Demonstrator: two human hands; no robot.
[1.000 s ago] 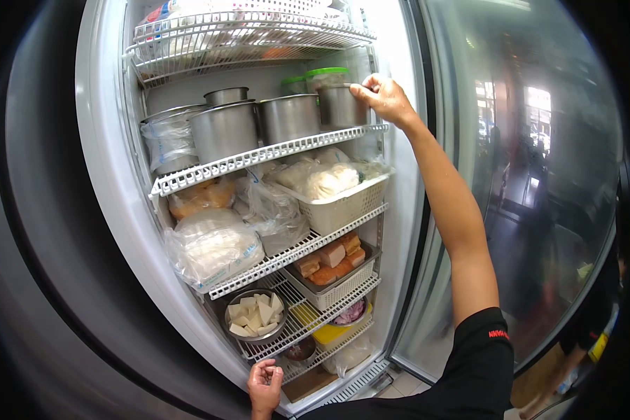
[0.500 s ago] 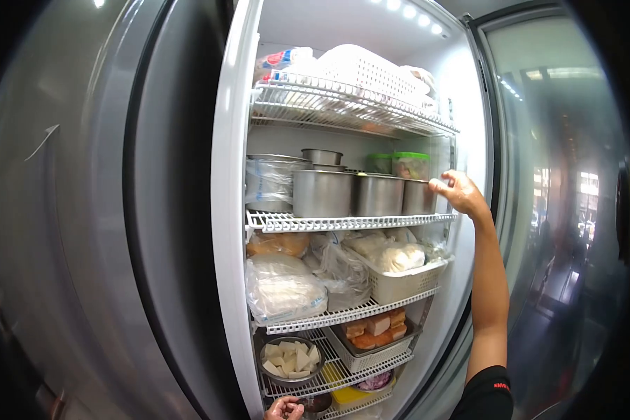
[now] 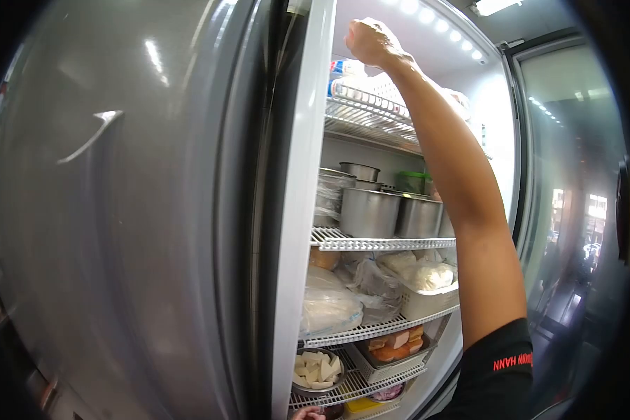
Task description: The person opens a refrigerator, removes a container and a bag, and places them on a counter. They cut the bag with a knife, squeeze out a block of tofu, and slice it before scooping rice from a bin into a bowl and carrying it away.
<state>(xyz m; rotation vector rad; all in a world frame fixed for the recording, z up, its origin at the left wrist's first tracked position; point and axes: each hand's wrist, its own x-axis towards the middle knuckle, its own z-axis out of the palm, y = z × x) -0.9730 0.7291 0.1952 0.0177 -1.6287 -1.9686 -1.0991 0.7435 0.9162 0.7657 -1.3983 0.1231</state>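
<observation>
My right hand [image 3: 372,42] is raised to the top of the open refrigerator, above the uppermost wire shelf [image 3: 371,120]. Its fingers are curled into a fist, and the inside of the fist is hidden. Below my forearm stand metal pots [image 3: 369,213] on the second shelf, with a green-lidded tub [image 3: 411,182] behind them. Only a small part of my left hand [image 3: 308,413] shows at the bottom edge, near a dark round container [image 3: 334,411]. Most of its fingers are cut off by the frame. Above it sits a metal bowl of white chunks [image 3: 318,369].
The middle shelf holds plastic bags [image 3: 329,304] and a white basket [image 3: 427,301] with pale bundles. A tray of orange-brown blocks [image 3: 397,344] lies lower down. The fridge door [image 3: 574,175] stands open at right; a steel panel [image 3: 133,210] fills the left.
My right hand has left the pot at the right of the second shelf and risen up and left, closing into a fist. The view has turned left, and my left hand shows less.
</observation>
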